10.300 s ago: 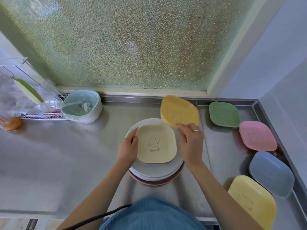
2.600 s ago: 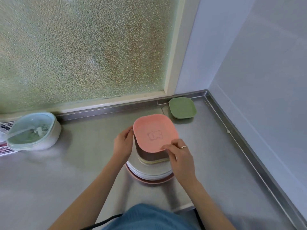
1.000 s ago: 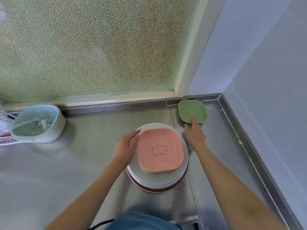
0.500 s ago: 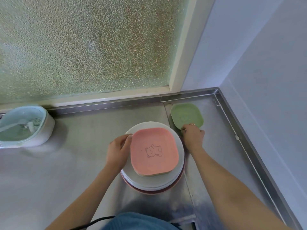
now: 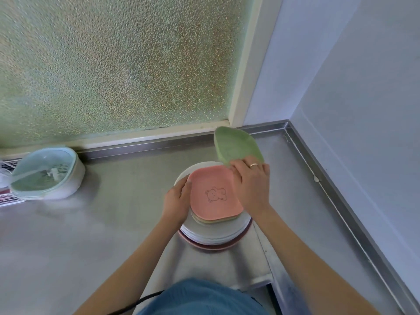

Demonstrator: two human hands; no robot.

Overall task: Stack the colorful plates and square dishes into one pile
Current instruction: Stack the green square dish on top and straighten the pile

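Note:
A pile stands on the steel counter in front of me: round white plates (image 5: 211,235) at the bottom, square dishes above, and a pink square dish (image 5: 213,194) with a bear drawing on top. My left hand (image 5: 178,200) rests against the pile's left edge. My right hand (image 5: 251,185) grips the near edge of a green square dish (image 5: 235,145), which is lifted off the counter and tilted, just behind and to the right of the pile.
A mint and white lidded container (image 5: 46,172) sits at the far left by a wire rack (image 5: 9,198). A frosted window runs behind the counter. The counter's raised steel rim (image 5: 336,196) and a grey wall close off the right side.
My right hand has taken hold of the green dish in the back corner and lifted it toward the pile. Before that, the pink dish was laid on top. My left hand stayed on the pile.

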